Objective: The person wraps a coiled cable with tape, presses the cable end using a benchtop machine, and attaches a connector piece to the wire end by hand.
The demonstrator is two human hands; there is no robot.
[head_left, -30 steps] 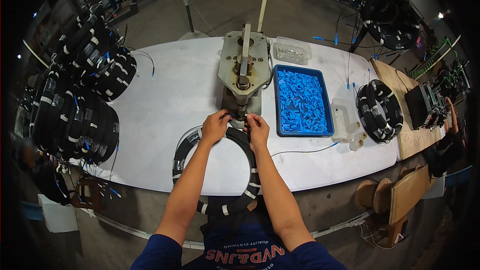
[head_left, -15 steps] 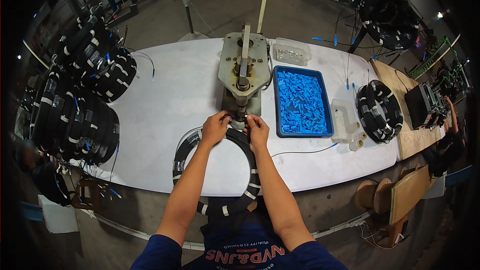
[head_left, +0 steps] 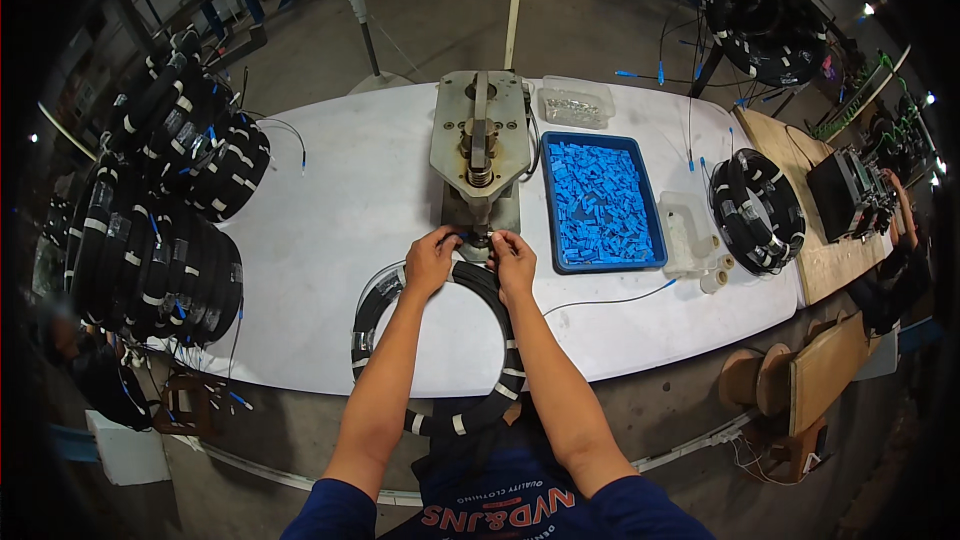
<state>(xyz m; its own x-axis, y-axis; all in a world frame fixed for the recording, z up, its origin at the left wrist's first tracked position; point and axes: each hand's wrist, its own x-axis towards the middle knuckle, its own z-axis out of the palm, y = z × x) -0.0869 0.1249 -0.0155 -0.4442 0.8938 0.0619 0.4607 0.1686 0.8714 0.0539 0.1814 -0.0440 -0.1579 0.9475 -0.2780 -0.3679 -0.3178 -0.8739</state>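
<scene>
In the middle of the frame, two bare arms come up from the bottom edge. The left hand (head_left: 430, 258) and the right hand (head_left: 514, 260) sit close together at the foot of a grey metal press (head_left: 480, 155). Each hand has its fingers pressed together, pinching something small under the press. The thing is too tiny to tell, but a bit of blue shows between the hands.

Just below the hands lies a big black cable coil (head_left: 440, 350) with white tape bands. It rests on the white desk (head_left: 330, 210), and its bottom part hangs over the desk's near edge. The hands touch the top of the coil.

To the right of the press sits a blue tray (head_left: 655, 250) full of little blue pieces (head_left: 600, 200). Above the tray is a clear plastic box (head_left: 575, 103). Further right, a smaller black coil (head_left: 757, 210) lies on the desk, with a clear tub (head_left: 685, 230) between it and the tray.

At the left of the frame, many more black coils (head_left: 150, 240) are stacked up beside the desk. At the upper right, another bunch of coils (head_left: 765, 10) hangs. A wooden bench (head_left: 800, 200) stands at the right edge.
</scene>
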